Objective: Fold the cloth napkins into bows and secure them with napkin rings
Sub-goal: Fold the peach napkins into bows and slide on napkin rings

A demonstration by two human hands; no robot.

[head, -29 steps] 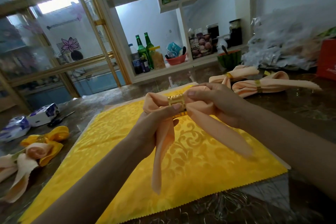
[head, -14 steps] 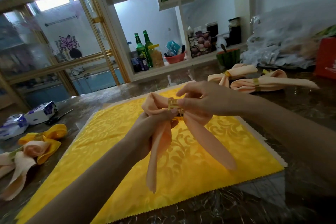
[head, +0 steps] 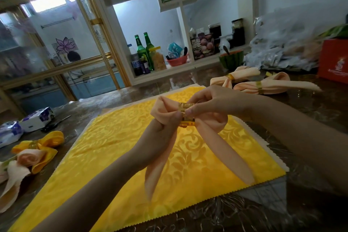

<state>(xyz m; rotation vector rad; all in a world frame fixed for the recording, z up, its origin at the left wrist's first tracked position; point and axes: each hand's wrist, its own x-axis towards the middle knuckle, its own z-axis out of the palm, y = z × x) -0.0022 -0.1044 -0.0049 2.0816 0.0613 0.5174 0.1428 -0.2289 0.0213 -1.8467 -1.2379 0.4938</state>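
Above the yellow mat (head: 116, 152), the peach napkin (head: 224, 154) is hanging in mid-air, its two tails dangling. The left hand (head: 160, 133) is gripping the left loop with curled fingers, and the right hand (head: 211, 102) is pinching the ring (head: 186, 123) at the waist. If either grip is slackening, the ring is likely sliding off-centre and the loops are pulling through unevenly.

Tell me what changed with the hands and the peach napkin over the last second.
The right hand slid off the right loop of the peach napkin, uncovering it, and now pinches the napkin ring. The left hand still grips the napkin beside the ring; the tails still hang over the yellow cloth. The finished bows have not moved.
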